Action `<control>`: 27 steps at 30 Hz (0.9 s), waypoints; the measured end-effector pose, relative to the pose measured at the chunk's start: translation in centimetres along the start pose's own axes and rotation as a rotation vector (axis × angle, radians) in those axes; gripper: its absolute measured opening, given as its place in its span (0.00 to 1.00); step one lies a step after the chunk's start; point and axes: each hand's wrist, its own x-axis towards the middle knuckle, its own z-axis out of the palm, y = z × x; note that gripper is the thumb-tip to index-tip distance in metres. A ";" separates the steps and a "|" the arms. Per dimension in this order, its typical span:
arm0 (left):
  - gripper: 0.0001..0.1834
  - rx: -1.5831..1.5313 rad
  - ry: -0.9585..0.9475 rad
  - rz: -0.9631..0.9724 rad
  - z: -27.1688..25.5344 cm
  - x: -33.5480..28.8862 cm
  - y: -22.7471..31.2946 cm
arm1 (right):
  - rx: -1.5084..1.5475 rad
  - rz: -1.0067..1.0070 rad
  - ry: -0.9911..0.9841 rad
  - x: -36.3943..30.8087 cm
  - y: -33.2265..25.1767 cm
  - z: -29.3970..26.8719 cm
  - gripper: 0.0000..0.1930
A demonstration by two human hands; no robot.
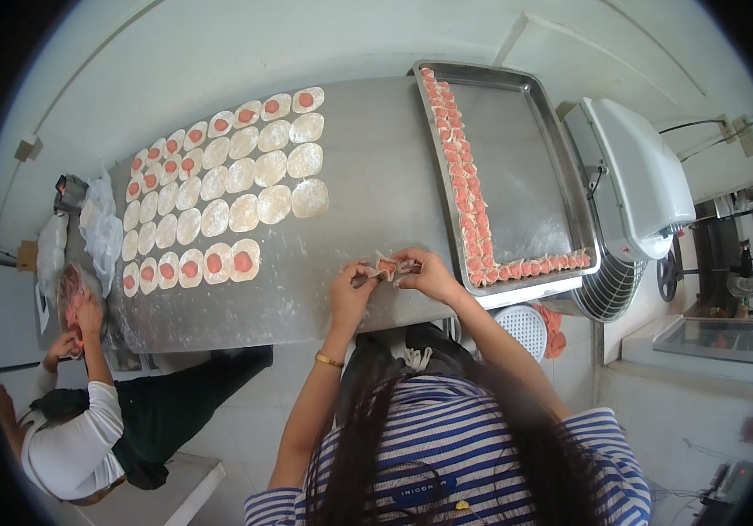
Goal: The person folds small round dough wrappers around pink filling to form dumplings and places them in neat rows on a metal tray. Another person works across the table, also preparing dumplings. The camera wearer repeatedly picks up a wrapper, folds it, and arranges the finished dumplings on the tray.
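Note:
Both my hands work on one dumpling (385, 267) at the near edge of the metal table. Its pale wrapper is gathered round pink filling that still shows at the top. My left hand (350, 289) pinches it from the left, and my right hand (429, 276) pinches the other side. Rows of floured dough wrappers (309, 198) lie to the left. Pink filling sits on those in the far row, several at the left of the second row, and the near row (213, 263). Finished open-topped dumplings fill the left and near sides of a metal tray (539, 175) on the right.
At the table's left end a person in a white top (78, 438) handles pink filling (71, 289) in a bowl or bag. White plastic bags (100, 215) lie behind it. A white mixer (631, 180) stands right of the tray, and a white perforated basket (521, 331) sits below.

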 end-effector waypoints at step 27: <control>0.14 0.403 -0.171 0.090 3.1 -0.2 1.8 | -0.440 -0.362 0.065 -0.8 0.5 -1.1 0.18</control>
